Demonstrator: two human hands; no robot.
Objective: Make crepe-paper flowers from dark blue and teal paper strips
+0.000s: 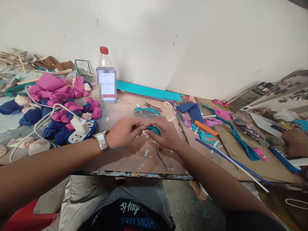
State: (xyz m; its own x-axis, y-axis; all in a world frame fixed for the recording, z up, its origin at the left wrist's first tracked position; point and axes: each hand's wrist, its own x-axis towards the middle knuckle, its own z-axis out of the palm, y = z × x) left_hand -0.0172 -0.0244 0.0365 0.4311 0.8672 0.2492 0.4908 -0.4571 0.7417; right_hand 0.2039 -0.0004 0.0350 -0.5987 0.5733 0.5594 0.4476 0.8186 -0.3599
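Note:
Both hands meet over the middle of the work table (115, 162). Between them is a small teal piece (153, 130), partly covered by the fingers. My left hand (125, 132), with a metal watch on the wrist, has thumb and forefinger pinched together at the piece's left end. My right hand (166, 132) curves around its right side, thumb below and fingers above. A teal strip (148, 110) lies just beyond the hands, near small scissors (153, 106) and a tape roll (166, 104). White scraps lie below the hands.
Pink and navy crumpled pieces (57, 93), a power strip (83, 133) with a white charger and cable stand left. Behind is a red-capped bottle (105, 61). To the right lie an orange-handled cutter (205, 128), coloured strips and cardboard (233, 141). Another person's hand (295, 141) is far right.

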